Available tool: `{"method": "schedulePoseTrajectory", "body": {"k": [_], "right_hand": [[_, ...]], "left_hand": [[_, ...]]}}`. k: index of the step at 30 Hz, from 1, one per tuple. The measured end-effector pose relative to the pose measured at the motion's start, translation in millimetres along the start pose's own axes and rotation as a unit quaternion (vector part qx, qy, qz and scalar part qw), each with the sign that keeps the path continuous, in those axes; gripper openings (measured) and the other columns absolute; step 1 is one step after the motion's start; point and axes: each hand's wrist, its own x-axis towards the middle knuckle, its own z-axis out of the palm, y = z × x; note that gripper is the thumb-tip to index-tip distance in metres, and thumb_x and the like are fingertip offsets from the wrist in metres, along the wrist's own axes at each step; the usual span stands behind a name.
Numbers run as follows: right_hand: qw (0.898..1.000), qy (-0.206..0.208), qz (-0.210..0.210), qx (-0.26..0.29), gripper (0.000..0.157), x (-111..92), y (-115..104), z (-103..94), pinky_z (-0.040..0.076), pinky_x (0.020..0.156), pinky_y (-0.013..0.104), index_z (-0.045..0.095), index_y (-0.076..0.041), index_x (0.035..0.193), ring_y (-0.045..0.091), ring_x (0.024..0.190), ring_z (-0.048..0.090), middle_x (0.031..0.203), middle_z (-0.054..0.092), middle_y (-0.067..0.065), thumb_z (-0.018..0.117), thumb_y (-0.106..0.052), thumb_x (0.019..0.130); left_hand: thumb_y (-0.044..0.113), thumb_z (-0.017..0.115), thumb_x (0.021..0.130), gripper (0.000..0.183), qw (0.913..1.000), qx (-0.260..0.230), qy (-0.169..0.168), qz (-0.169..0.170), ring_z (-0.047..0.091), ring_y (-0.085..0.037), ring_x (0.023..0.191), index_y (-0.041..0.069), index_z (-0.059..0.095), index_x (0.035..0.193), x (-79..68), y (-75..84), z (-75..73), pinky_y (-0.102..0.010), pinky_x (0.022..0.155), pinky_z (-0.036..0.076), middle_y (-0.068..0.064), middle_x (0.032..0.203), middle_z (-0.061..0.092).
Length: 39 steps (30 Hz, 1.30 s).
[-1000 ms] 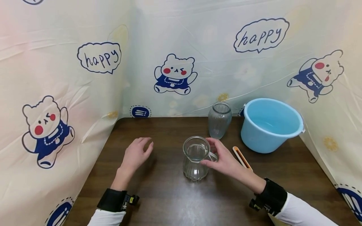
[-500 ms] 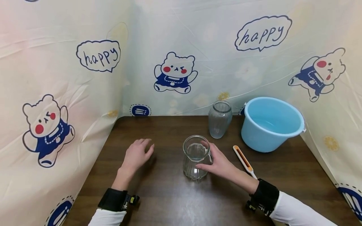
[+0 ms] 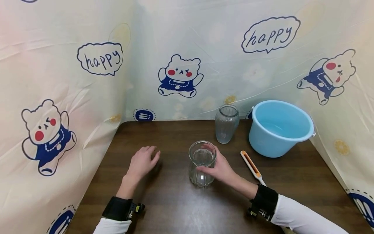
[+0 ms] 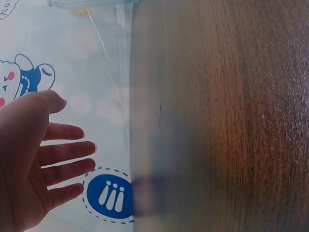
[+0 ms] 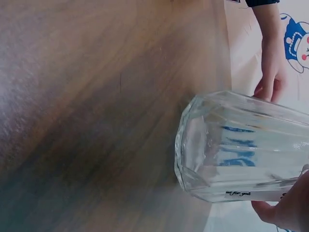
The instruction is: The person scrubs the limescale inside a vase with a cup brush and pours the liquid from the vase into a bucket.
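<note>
A clear glass jug [image 3: 199, 178] with a wide round rim stands on the brown table. My right hand [image 3: 221, 167] grips its neck from the right, thumb across the front and fingers behind the glass. Its handle, on the right side, is hidden by that hand. In the right wrist view, the jug's faceted base [image 5: 193, 150] shows, with part of my right hand [image 5: 289, 208] at the lower right edge. My left hand [image 3: 143, 162] hovers over the table left of the jug, holding nothing. The left wrist view shows its fingers [image 4: 67, 153] apart and loosely extended.
Behind the jug stands a ribbed glass vase [image 3: 225, 130]. A light blue bucket [image 3: 267, 143] is at the back right. In front of it lies a white and orange stick, like a thermometer [image 3: 252, 164]. Printed cloth [image 3: 140, 81] hangs around the table [image 3: 169, 208].
My right hand has moved left from beside the jug's handle and closed round the neck. The jug stays in place. My left hand has barely moved.
</note>
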Motion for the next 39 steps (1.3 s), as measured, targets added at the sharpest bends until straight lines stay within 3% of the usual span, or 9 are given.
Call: {"method": "schedulePoseTrajectory", "body": {"k": [7,13,18,24,28,31,34,37,39], "right_hand": [[0.999,0.013,0.029,-0.033,0.078,-3,-4,-8.1,0.047,0.104,0.060,0.050,-0.009,0.144,0.041,0.122,0.062,0.139,0.065,0.009,0.093,-0.022,0.079],[0.997,0.033,0.038,-0.066,0.074,-11,-9,-34.2,0.049,0.101,0.061,0.053,-0.006,0.140,0.041,0.119,0.065,0.135,0.067,0.015,0.093,-0.018,0.079],[0.992,0.060,0.034,-0.108,0.072,-12,-28,-72.5,0.052,0.100,0.056,0.055,-0.005,0.138,0.038,0.117,0.066,0.132,0.067,0.017,0.092,-0.013,0.077],[0.983,0.104,0.049,-0.146,0.074,-19,-67,-129.8,0.052,0.091,0.025,0.053,-0.008,0.145,0.031,0.113,0.066,0.132,0.068,0.017,0.090,-0.013,0.080],[0.972,0.136,0.057,-0.183,0.075,-22,-92,-168.3,0.049,0.085,0.014,0.052,-0.012,0.149,0.012,0.110,0.064,0.132,0.069,0.011,0.088,-0.013,0.083],[0.966,0.166,0.055,-0.193,0.070,-25,-105,-196.3,0.050,0.081,0.011,0.055,-0.015,0.147,0.000,0.104,0.063,0.125,0.071,-0.007,0.086,-0.008,0.085],[0.960,0.203,0.054,-0.184,0.067,-28,-115,-221.4,0.048,0.082,0.009,0.058,-0.019,0.145,-0.001,0.102,0.061,0.118,0.065,-0.021,0.083,-0.002,0.085],[0.949,0.240,0.065,-0.194,0.066,-29,-124,-241.9,0.042,0.092,0.013,0.058,-0.023,0.146,0.002,0.109,0.054,0.126,0.059,-0.019,0.081,-0.003,0.087],[0.936,0.261,0.083,-0.219,0.068,-29,-127,-252.7,0.039,0.106,0.021,0.053,-0.027,0.149,0.002,0.117,0.048,0.137,0.056,-0.013,0.081,-0.010,0.089]], "left_hand": [[0.028,0.067,0.101,0.035,0.9998,-0.005,0.015,0.013,0.068,-0.039,0.102,-0.002,0.072,0.119,1.3,-1.5,5.0,-0.056,0.087,0.058,-0.021,0.111,0.074],[0.027,0.068,0.101,0.034,0.9997,-0.009,0.011,0.022,0.069,-0.039,0.102,-0.002,0.072,0.119,2.5,-2.7,5.9,-0.056,0.086,0.058,-0.021,0.112,0.074],[0.028,0.066,0.101,0.035,0.9995,-0.008,0.011,0.027,0.069,-0.039,0.101,-0.001,0.072,0.119,9.0,-4.8,4.1,-0.056,0.084,0.058,-0.021,0.111,0.074],[0.031,0.064,0.103,0.037,0.9994,-0.013,0.002,0.031,0.068,-0.039,0.103,-0.001,0.071,0.121,13.2,-3.0,3.9,-0.056,0.086,0.058,-0.021,0.113,0.073],[0.030,0.065,0.102,0.037,0.9995,-0.018,-0.006,0.023,0.068,-0.039,0.104,-0.001,0.071,0.122,13.1,-2.8,5.2,-0.056,0.087,0.058,-0.022,0.115,0.073],[0.029,0.065,0.102,0.038,0.9994,-0.024,-0.014,0.020,0.068,-0.040,0.105,-0.002,0.071,0.123,12.1,-3.4,6.5,-0.057,0.089,0.057,-0.022,0.116,0.073],[0.029,0.064,0.103,0.037,0.9994,-0.022,-0.014,0.023,0.068,-0.039,0.105,-0.001,0.071,0.122,12.9,-4.6,6.8,-0.056,0.088,0.057,-0.021,0.115,0.073],[0.029,0.064,0.103,0.036,0.9994,-0.019,-0.008,0.026,0.068,-0.040,0.104,-0.001,0.071,0.121,15.3,-5.8,5.8,-0.056,0.087,0.057,-0.021,0.114,0.073],[0.028,0.064,0.102,0.035,0.9995,-0.019,-0.008,0.026,0.068,-0.040,0.104,-0.001,0.071,0.121,17.3,-6.2,4.9,-0.056,0.088,0.057,-0.021,0.114,0.073]]}}
